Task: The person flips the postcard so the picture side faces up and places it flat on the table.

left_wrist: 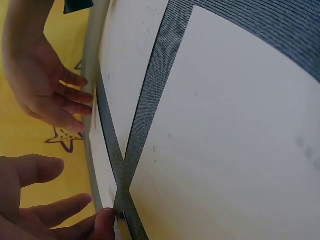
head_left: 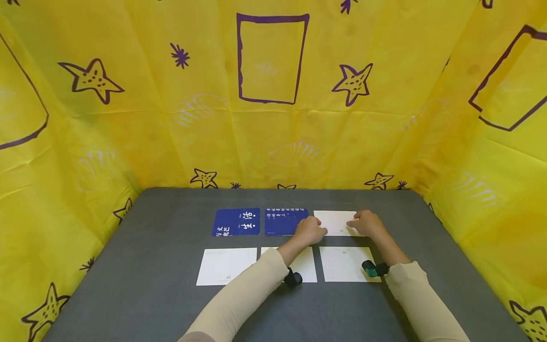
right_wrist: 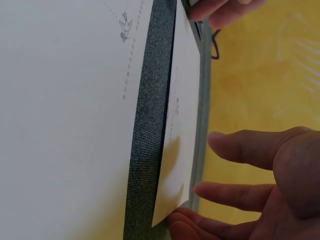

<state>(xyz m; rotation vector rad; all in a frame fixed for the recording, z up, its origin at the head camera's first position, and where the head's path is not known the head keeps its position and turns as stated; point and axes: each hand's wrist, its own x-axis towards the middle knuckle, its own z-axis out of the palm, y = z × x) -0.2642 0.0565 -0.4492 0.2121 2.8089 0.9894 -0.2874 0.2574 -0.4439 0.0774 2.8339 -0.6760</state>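
Because the far white card [head_left: 335,222] lies between the two hands, just right of centre in the head view, the relation that counts is that of the fingers to its two ends. Its long axis appears to run from left to right across the frame, with the left hand [head_left: 309,231] at its left end and the right hand [head_left: 368,224] at its right. Neither is clearly nearer: the right hand overlaps the card's right end, while the left hand sits over its lower left corner and hides the lower right corner of the blue card [head_left: 282,223] just beside it. In the left wrist view the left hand's fingers, at lower left, are apart; in the right wrist view the right hand's fingers, at lower right, are also spread, the lowest close by the card's end. At such shallow angles I cannot tell whether any fingertip presses the edge or only hovers by it. The left forearm [head_left: 243,297] slants up to the right from the bottom of the frame, crossing the middle front card [head_left: 304,266]; the right forearm [head_left: 423,299] slants up to the left, past the right front card [head_left: 347,263].
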